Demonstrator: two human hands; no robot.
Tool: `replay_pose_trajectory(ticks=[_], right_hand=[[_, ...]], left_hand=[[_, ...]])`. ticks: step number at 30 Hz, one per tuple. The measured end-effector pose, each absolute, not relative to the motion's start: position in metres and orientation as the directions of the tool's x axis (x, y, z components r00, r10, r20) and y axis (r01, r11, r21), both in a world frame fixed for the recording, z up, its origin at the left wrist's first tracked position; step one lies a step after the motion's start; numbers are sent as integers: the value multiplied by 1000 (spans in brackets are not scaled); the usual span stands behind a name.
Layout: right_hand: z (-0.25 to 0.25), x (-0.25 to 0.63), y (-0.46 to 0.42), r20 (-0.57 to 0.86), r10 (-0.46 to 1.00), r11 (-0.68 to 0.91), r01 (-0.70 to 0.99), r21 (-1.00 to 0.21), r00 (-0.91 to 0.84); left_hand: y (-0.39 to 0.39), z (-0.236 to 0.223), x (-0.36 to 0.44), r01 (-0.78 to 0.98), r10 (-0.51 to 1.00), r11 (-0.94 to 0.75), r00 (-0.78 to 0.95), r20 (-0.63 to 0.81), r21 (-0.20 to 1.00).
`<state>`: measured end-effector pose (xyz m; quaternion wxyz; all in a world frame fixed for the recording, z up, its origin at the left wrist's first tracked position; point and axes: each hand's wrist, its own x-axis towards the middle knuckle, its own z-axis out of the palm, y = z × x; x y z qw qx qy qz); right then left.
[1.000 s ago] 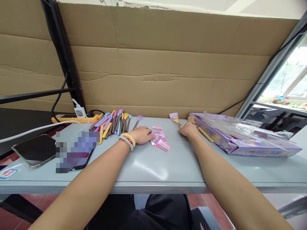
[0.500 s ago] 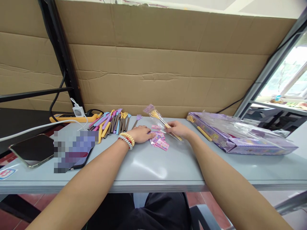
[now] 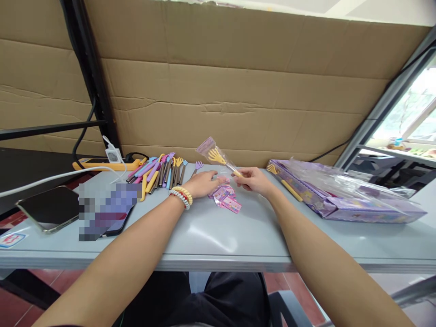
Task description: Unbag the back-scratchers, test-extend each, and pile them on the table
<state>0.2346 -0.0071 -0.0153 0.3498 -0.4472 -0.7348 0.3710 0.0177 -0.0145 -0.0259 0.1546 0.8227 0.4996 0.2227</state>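
My right hand (image 3: 254, 180) is closed around the lower end of a yellow hand-shaped back scratcher (image 3: 217, 156), which sits in a clear plastic bag (image 3: 205, 146) with a pinkish top. The scratcher is raised and tilted, its claw end up and to the left. My left hand (image 3: 204, 183), with bead bands at the wrist, reaches out with fingers stretched beside a pile of small pink and purple cards (image 3: 225, 197). Its fingertips are over or against the pile's upper left; contact is hard to tell. Just behind that hand lies a purple scratcher (image 3: 198, 166).
Several coloured back scratchers (image 3: 160, 175) lie heaped at the left. Nearby are two phones (image 3: 51, 209), one partly blurred, and a yellow power strip (image 3: 97, 163) with a white cable. A purple box (image 3: 340, 193) stands right, with a yellow scratcher (image 3: 291, 190) against it. Cardboard (image 3: 238, 100) closes the back.
My right hand has lifted the bagged scratcher from near the table and tilted its claw end up. My left hand has shifted slightly up, with its fingers now less flat on the cards.
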Motion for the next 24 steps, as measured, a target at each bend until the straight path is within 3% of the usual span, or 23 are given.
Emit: replay_pose_trajectory(ticks=[4, 10, 18, 24], right_hand=[[-12, 234, -12, 140, 889, 314, 357, -880, -435], [-10, 232, -14, 109, 858, 304, 325, -896, -502], [-12, 233, -10, 20, 873, 239, 391, -889, -487], [-15, 238, -4, 82, 929, 225, 374, -900, -360]], left_hand=[[-11, -25, 19, 612, 896, -443, 319, 308, 655], [-8, -25, 24, 256, 848, -482, 376, 372, 838], [-6, -20, 22, -1, 903, -415, 126, 412, 910], [0, -13, 15, -252, 933, -353, -162, 320, 901]])
